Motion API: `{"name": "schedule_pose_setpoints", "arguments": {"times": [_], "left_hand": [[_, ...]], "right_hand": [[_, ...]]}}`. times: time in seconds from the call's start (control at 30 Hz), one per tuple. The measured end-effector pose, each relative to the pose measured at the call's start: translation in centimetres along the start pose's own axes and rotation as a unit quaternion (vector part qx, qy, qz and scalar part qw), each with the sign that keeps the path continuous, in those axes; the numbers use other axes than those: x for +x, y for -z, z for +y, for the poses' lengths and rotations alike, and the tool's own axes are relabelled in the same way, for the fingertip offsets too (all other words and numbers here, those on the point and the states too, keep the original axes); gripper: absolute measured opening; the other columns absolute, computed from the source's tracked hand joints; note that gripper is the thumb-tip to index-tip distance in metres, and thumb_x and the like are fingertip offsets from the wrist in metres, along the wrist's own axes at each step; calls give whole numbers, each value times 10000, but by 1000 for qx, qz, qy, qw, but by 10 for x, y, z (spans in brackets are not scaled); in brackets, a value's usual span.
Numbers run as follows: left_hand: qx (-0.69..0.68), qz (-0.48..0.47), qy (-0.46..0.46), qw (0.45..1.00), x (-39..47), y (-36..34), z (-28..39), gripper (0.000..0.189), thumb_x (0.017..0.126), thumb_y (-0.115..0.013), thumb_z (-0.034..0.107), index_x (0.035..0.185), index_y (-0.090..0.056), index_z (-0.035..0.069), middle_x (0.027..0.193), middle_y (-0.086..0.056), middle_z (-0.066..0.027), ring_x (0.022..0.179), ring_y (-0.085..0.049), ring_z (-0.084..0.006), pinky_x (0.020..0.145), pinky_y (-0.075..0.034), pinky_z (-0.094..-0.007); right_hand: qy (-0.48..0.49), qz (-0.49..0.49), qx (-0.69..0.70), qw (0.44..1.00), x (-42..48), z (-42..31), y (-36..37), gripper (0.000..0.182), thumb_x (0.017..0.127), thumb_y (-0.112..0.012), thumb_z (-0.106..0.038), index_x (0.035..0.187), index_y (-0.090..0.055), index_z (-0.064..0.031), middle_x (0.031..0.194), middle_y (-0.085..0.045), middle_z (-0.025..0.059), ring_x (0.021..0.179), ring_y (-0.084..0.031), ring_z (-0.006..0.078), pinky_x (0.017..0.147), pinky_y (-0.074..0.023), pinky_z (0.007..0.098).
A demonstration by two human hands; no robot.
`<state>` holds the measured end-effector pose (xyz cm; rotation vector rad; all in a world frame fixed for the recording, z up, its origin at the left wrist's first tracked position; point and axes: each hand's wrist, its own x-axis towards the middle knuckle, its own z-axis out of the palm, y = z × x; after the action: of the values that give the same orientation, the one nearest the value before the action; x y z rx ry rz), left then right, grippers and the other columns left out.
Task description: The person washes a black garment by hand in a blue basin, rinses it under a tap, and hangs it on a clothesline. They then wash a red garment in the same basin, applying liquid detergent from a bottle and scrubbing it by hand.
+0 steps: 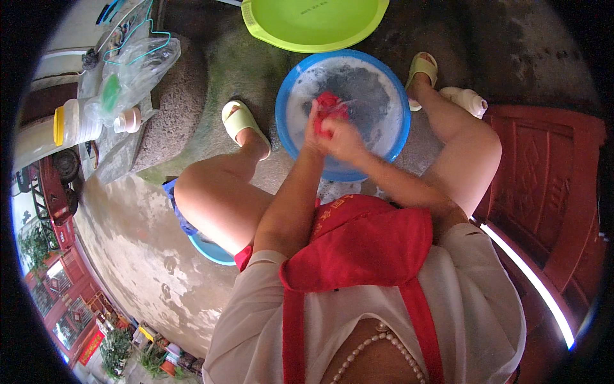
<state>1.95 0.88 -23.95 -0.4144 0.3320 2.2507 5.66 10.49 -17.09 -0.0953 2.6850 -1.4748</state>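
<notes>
Both my hands are together above a blue plastic basin (283, 120) of sudsy water (379, 96). Between them is a wet, bunched red cloth (331, 108). My left hand (313, 126) lies along the cloth's left side, its fingers pointing away from me. On the cloth's near right side, my right hand (344, 140) is curled and slightly blurred. White foam lines the basin's inner wall, and greyish water shows in its middle.
A green plastic tub (312, 24) stands beyond the basin. At right are a white bottle (465, 101) lying down and a carved red wooden door (542, 187). A plastic bag (144, 62) and hanger (160, 33) lie left. Behind my left leg sits a light-blue basin (213, 252).
</notes>
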Motion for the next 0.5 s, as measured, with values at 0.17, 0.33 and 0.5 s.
{"name": "schedule_pose_setpoints", "arguments": {"times": [0.17, 0.33, 0.5], "left_hand": [[-37, -143, -77, 986, 1, 7, -6, 360, 851, -447, 254, 1161, -481, 75, 1115, -545, -132, 1015, -531, -288, 895, -429, -402], [48, 170, -132, 975, 16, 28, -31, 468, 736, -464, 315, 1136, -489, 73, 1075, -550, -140, 1057, -512, -302, 906, -412, -431], [-64, -104, -152, 981, 6, 52, -12, 455, 752, -391, 302, 1036, -531, -26, 999, -582, -195, 968, -560, -330, 849, -456, -416]], "right_hand": [[-3, 22, -38, 999, -1, -21, -8, 159, 699, -615, -233, 742, -558, -92, 716, -584, 130, 708, -587, 327, 628, -457, 419], [-229, 91, -3, 969, 45, 23, -1, 212, 726, -583, -294, 785, -583, -90, 761, -617, 143, 719, -603, 347, 655, -479, 435], [-141, -6, 108, 984, 16, 19, -35, 227, 692, -620, -292, 814, -609, -101, 792, -621, 175, 759, -608, 347, 688, -478, 443]]}}
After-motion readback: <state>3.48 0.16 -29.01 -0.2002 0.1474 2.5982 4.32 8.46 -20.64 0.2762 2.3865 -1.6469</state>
